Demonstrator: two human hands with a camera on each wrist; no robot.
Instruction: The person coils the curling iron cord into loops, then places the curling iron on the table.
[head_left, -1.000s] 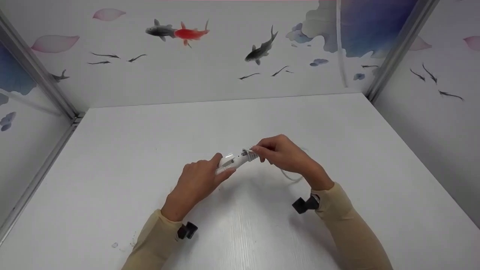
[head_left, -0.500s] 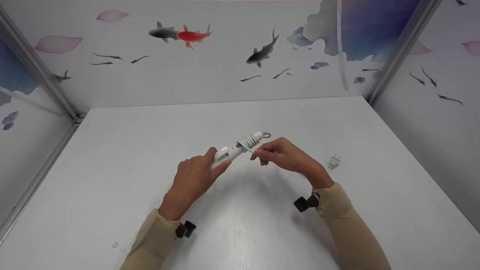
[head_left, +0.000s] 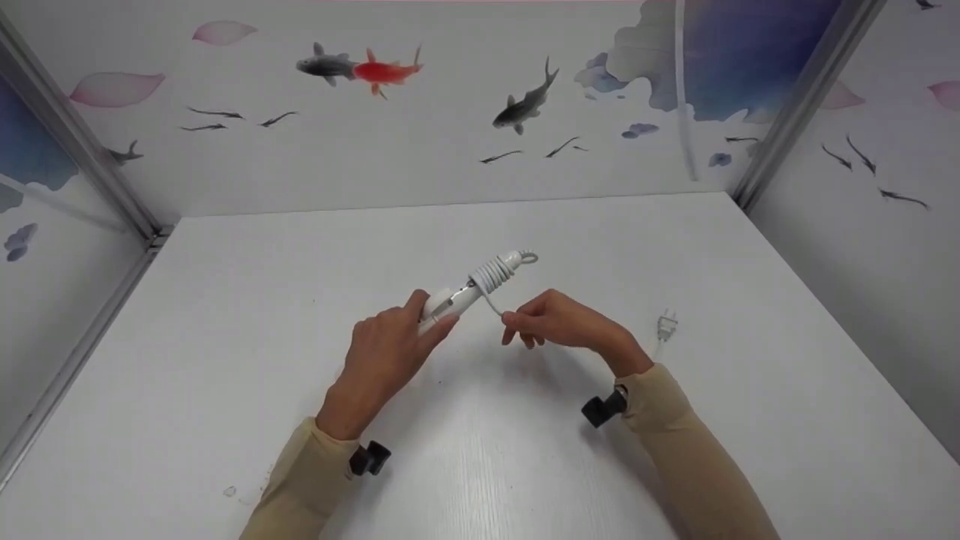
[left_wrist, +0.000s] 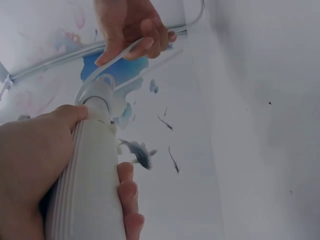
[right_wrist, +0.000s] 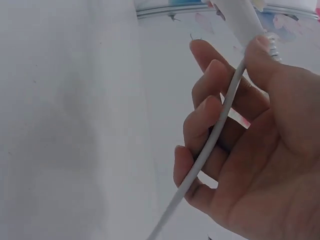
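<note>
My left hand [head_left: 382,345] grips the body of a white, rod-shaped electric appliance [head_left: 466,298], tilted up to the right. Near its far end, a white power cord [head_left: 491,275] is wound round it in several turns, with a small loop standing out at the tip. My right hand [head_left: 562,322] pinches the cord between thumb and index finger just below the coil. In the right wrist view, the cord [right_wrist: 217,130] runs down across the curled fingers. Ribs line the side of the appliance [left_wrist: 95,175] in the left wrist view, with the left thumb lying along it.
The cord's two-pin plug [head_left: 667,326] shows just beyond my right wrist. A white table [head_left: 480,465] lies under both hands, enclosed by patterned panels [head_left: 420,165] at the back and sides. A small clear scrap [head_left: 229,491] lies near the left sleeve.
My right hand has come off the coil and moved nearer to me, drawing the cord out from it. The appliance's tip has shifted away from me. The plug has come into sight.
</note>
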